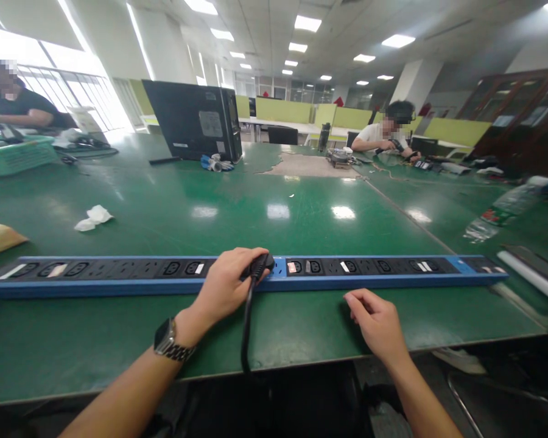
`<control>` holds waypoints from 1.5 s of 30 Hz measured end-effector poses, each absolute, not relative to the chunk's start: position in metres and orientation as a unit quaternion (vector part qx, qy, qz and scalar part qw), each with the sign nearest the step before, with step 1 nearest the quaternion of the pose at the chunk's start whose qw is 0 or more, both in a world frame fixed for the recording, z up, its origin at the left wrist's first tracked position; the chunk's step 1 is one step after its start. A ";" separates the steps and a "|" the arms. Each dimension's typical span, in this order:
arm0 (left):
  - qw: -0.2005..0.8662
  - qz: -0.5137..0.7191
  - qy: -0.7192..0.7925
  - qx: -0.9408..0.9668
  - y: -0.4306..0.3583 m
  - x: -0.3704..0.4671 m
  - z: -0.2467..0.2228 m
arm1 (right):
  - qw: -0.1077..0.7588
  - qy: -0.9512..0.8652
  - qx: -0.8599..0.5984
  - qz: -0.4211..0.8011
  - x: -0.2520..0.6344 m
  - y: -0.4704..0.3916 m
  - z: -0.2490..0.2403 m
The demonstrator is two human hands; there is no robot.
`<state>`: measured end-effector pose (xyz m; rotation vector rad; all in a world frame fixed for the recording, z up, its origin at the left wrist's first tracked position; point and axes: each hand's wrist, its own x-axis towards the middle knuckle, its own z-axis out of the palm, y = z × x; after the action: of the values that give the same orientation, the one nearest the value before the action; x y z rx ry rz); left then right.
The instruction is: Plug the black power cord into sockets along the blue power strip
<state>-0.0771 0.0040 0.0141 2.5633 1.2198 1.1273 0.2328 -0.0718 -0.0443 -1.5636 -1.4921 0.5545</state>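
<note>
Black moulded plug (259,265) on its black cable (246,322) sits pinched in the left hand (226,286), at the long blue-and-black socket strip (369,271) near the green tabletop's (164,213) front edge; right hand (378,322) rests loosely curled, holding nothing. Push squarely, steadying the strip.

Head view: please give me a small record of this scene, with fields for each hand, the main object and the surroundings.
left hand: the left hand grips a black plug at a socket of the power strip
right hand: the right hand rests loosely curled on the green table, empty, just in front of the strip
power strip: the long blue power strip lies across the table near its front edge
cable: a black cable hangs from the plug over the table edge
surroundings: crumpled tissue, plastic bottle, computer case; two other people sit at the far side
</note>
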 end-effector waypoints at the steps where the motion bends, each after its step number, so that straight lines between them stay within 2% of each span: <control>1: 0.045 0.355 0.404 0.842 0.006 -0.068 0.011 | 0.441 -0.600 -0.629 0.224 0.233 -0.072 -0.044; 7: 0.019 0.325 0.459 0.827 0.008 -0.056 0.006 | 0.441 -0.600 -0.629 0.225 0.231 -0.072 -0.043; 15: 0.029 0.283 0.503 0.816 0.007 -0.046 0.020 | 0.440 -0.602 -0.631 0.217 0.230 -0.073 -0.041; 22: 0.006 0.189 0.560 0.807 -0.002 -0.046 0.039 | 0.438 -0.604 -0.633 0.208 0.229 -0.074 -0.041; 29: 0.010 0.173 0.594 0.786 -0.003 -0.042 0.042 | 0.445 -0.602 -0.630 0.209 0.230 -0.074 -0.042; 45: -0.049 0.171 0.540 0.822 -0.002 -0.032 0.036 | 0.458 -0.600 -0.621 0.212 0.230 -0.074 -0.043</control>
<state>-0.0322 -0.0016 0.0362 2.6672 1.7520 0.5557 0.2298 -0.0743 -0.0425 -1.5303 -1.4772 0.5222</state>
